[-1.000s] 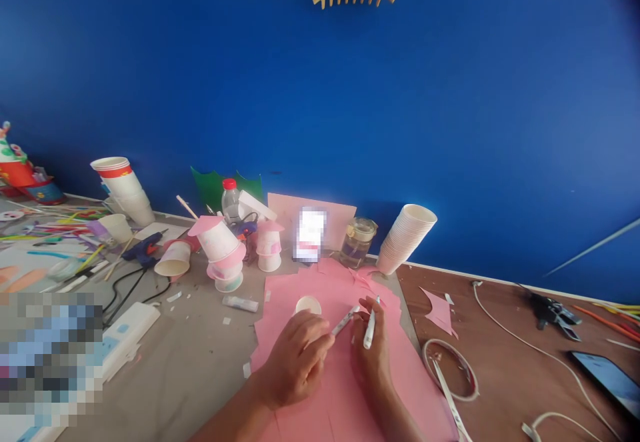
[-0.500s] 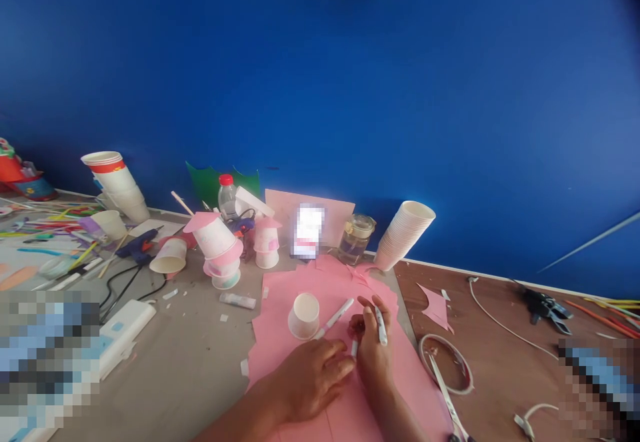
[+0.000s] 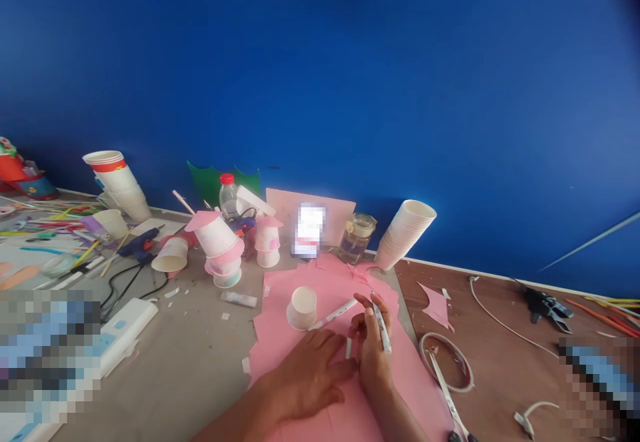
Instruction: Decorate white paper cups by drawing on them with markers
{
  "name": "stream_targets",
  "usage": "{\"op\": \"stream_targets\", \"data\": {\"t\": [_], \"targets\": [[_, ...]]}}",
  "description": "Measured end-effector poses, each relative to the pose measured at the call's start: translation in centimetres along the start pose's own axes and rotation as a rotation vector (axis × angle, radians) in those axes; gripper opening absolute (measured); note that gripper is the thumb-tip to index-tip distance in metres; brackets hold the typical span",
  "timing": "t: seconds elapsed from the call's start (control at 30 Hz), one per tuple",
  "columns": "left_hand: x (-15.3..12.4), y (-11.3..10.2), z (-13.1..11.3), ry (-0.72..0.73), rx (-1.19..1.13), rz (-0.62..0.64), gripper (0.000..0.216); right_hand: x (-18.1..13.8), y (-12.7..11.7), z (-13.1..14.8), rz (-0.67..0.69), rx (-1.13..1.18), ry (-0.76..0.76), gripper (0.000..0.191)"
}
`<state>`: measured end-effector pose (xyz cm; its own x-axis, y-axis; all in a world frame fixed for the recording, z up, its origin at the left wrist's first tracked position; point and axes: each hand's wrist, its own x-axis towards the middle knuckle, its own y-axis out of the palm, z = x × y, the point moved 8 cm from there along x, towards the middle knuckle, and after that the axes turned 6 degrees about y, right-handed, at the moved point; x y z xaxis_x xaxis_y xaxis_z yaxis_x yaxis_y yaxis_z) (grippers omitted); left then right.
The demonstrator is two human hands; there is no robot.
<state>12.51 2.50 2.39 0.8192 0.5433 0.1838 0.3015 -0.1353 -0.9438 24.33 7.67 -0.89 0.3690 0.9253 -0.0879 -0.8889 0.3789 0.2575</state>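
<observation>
My left hand (image 3: 313, 369) lies palm down on a large pink paper sheet (image 3: 280, 289), fingers stretched and a little apart. My right hand (image 3: 375, 345) grips a white marker (image 3: 382, 329) that stands slanted between thumb and fingers. Its tip is hidden from me. Between the two hands a small white strip (image 3: 349, 348) shows on the paper. Just beyond my left fingers lies a second white marker (image 3: 336, 313), uncapped or capped I cannot tell. A white paper cup (image 3: 302, 309) sits beside that marker, tilted toward me in view.
Behind stand a lit phone (image 3: 309, 230), a glass jar (image 3: 357, 239) and a leaning stack of cups (image 3: 405, 232). Pink-and-white cup towers (image 3: 220, 249) are on the left. To the right lie a tape roll (image 3: 467, 369), scissors (image 3: 447, 395) and a black clamp (image 3: 545, 309).
My left fingers have spread and reached slightly forward. The marker in my right hand has tipped a little. The cup and the loose marker have shifted slightly away from me.
</observation>
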Motion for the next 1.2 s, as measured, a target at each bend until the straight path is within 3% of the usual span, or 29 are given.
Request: {"op": "stream_targets", "data": {"t": [0.17, 0.3, 0.37, 0.47, 0.53, 0.63, 0.83, 1.2], "targets": [[-0.1, 0.5, 0.4, 0.004, 0.001, -0.051, 0.031, 0.1, 0.1, -0.3, 0.024, -0.043, -0.004, 0.04], [-0.4, 0.2, 1.5, -0.086, -0.081, -0.15, 0.011, -0.3, 0.2, 0.1, 0.044, -0.007, -0.032, 0.038], [-1.0, -0.4, 3.0, -0.228, -0.254, -0.279, 0.012, -0.4, 0.4, 0.3, 0.061, 0.054, -0.018, 0.035], [-2.4, -0.9, 5.8, -0.476, -0.674, -0.5, 0.014, -0.4, 1.1, 0.0, 0.114, 0.215, 0.117, 0.034], [-2.7, -0.8, 6.6, -0.532, -0.936, -0.555, 0.024, -0.3, 1.8, -0.3, 0.178, 0.345, 0.224, 0.039], [-2.6, -1.0, 7.0, -0.537, -1.089, -0.584, 0.033, -0.1, 2.7, -0.4, 0.274, 0.484, 0.303, 0.044], [-2.6, -0.6, 7.2, -0.549, -1.143, -0.627, 0.039, -0.1, 2.9, -1.3, 0.285, 0.48, 0.375, 0.044], [-2.7, -0.5, 7.0, -0.571, -1.129, -0.663, 0.04, -0.7, 3.0, -1.2, 0.288, 0.33, 0.311, 0.043]]}}
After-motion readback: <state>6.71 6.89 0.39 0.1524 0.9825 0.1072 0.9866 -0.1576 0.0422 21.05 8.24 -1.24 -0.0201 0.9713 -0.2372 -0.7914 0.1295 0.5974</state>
